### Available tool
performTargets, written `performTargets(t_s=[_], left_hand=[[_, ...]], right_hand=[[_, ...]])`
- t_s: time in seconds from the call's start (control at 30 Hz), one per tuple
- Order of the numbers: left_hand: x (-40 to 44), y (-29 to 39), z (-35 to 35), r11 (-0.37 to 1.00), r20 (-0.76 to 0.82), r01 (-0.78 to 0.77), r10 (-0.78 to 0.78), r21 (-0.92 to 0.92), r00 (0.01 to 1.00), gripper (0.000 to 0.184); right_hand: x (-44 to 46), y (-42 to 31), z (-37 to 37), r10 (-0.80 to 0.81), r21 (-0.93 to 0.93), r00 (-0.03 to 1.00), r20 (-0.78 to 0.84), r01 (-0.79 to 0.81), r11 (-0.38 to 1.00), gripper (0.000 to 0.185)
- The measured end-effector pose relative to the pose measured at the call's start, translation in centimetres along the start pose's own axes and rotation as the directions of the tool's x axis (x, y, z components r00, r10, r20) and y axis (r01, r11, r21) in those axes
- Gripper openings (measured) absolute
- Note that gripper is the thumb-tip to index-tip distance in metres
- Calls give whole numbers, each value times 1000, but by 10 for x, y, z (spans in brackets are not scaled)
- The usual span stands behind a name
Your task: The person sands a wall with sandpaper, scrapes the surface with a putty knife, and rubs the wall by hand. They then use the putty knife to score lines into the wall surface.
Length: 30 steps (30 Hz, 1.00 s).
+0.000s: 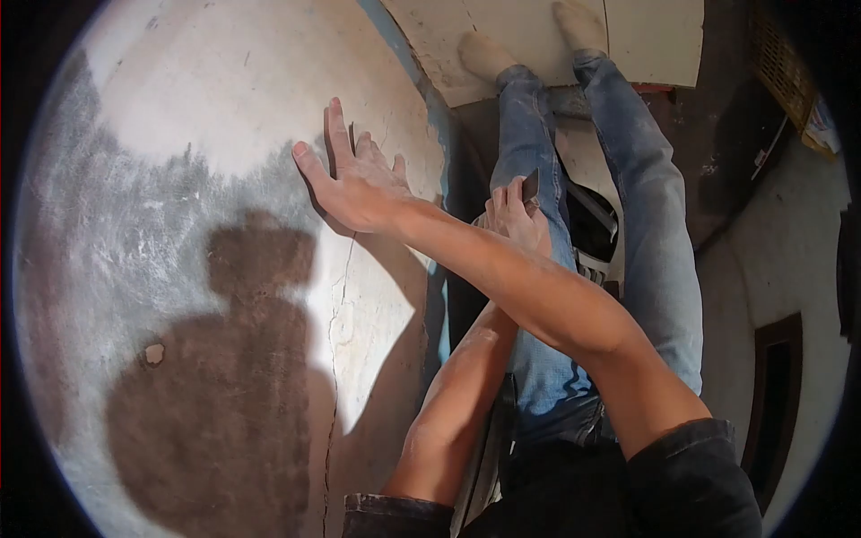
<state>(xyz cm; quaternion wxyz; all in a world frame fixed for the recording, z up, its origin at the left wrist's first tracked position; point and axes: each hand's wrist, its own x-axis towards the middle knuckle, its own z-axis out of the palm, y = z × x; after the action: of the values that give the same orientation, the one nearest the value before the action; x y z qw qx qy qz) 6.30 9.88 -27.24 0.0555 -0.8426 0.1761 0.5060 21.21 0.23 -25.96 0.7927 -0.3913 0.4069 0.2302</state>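
Note:
My arms cross, the right one passing over the left. My right hand point(359, 188) lies against the wall point(395, 117), fingers spread, holding nothing. Around it the surface is pale and dusty, with a thin crack running down below the palm. In front of the jeans, my left hand point(516, 220) has its dusty fingers closed round a small dark flat piece point(531, 186), whose corner sticks out past the fingers. The left palm is hidden.
Left of the pale part is a rough grey patch point(99, 224) with a dark shadow over it. My jeans-clad legs point(646, 206) stretch forward, feet on a pale board point(659, 45). A yellow basket point(778, 54) stands at the upper right; a dark-framed opening point(776, 394) is at the lower right.

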Motion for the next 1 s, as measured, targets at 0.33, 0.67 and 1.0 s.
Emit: performTargets(t_s=[0.33, 0.67, 1.0], left_hand=[[0, 6, -7, 1000, -6, 14, -14, 11, 1000, 37], [1, -3, 3, 995, -115, -97, 98, 17, 988, 37], [0, -11, 18, 998, -162, -14, 5, -55, 987, 36]], right_hand=[[8, 7, -1, 43, -3, 999, -14, -43, 999, 90], [26, 69, 54, -151, 80, 790, -595, 245, 966, 48], [6, 94, -64, -129, 339, 861, -492, 326, 883, 34]])
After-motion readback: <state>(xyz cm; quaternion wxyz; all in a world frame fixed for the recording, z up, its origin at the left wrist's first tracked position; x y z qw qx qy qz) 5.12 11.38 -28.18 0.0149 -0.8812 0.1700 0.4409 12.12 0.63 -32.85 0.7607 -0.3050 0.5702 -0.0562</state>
